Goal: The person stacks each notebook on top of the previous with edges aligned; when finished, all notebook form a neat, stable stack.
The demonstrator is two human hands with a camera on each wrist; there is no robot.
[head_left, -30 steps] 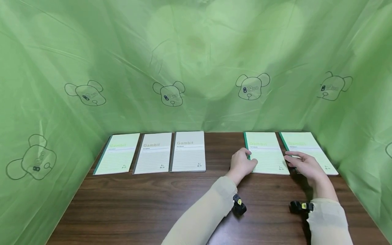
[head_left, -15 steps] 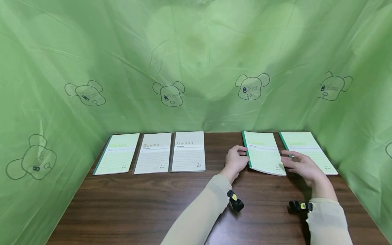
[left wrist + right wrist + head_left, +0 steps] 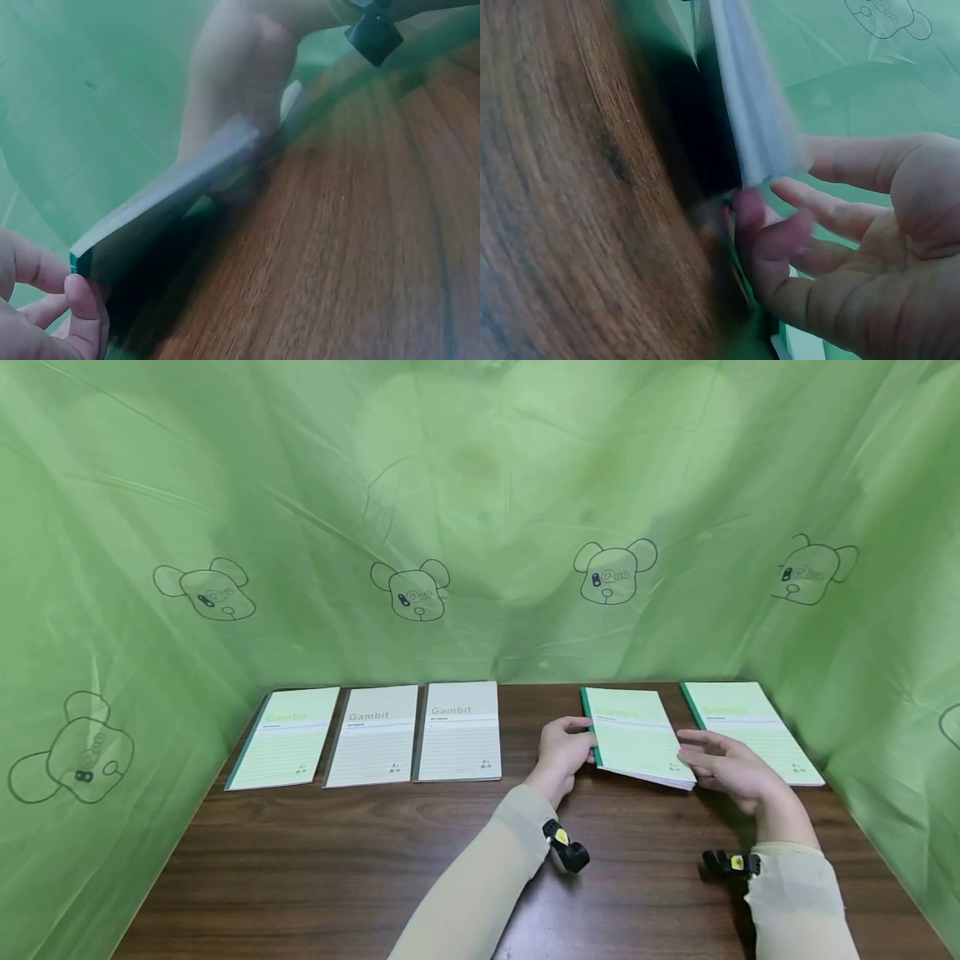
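A pale green notebook (image 3: 637, 731) with a green spine is raised off the table and tilted, a dark shadow beneath it in the left wrist view. My left hand (image 3: 562, 752) pinches its spine; the thumb and fingers close on that green edge (image 3: 81, 262) in the left wrist view. At the opposite edge, my right hand (image 3: 731, 768) holds the lower right corner. Its fingers lie about the blurred page edges (image 3: 761, 112) in the right wrist view. Beyond that hand lies another green-spined notebook (image 3: 750, 727), partly covered by the fingers.
Left on the wooden table (image 3: 360, 868) lie a pale green notebook (image 3: 288, 735) and two white notebooks (image 3: 372, 735), (image 3: 459, 731) with grey spines, side by side. A green curtain (image 3: 480, 527) with bear-head drawings encloses the back and sides.
The notebook between my hands has come up off the table and shifted left and nearer. My left hand moved left with its spine; my right hand followed slightly left.
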